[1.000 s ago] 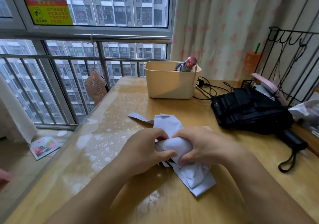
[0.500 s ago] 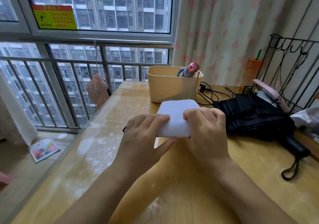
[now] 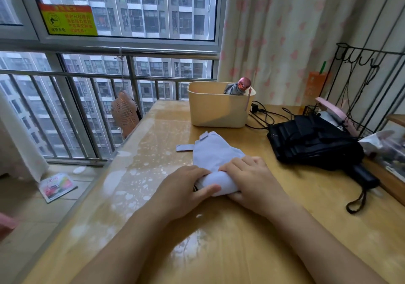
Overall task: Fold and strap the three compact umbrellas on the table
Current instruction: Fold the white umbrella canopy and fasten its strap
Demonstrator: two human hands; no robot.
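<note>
Beside a high-rise window, a glossy, film-covered wooden table carries the job. At three o'clock from the hands lies a black fabric compact umbrella, collapsed but loose, with its wrist loop trailing toward five o'clock. At twelve o'clock stands a cream rectangular plastic tub, with a grey compact umbrella with a pink cap propped inside. At the centre, flat on the table, lies the pale lilac fabric compact umbrella, its canopy fanning toward twelve o'clock. The left hand and right hand both curl round its rolled near end, the left thumb laid along the roll and the right fingers draped over the top. A short lilac closing strap juts out at eleven o'clock, unfastened.

The step in hand appears to be rolling the canopy tight. Done well, that means even downward pressure from both hands, pleats wound one way, and the strap left outermost for wrapping. Slack fabric would likely bulge past it.

The lilac umbrella's handle and ribs are hidden beneath the hands. Whether the tub's umbrella is strapped cannot be told, and the black one's strap cannot be made out.
</note>
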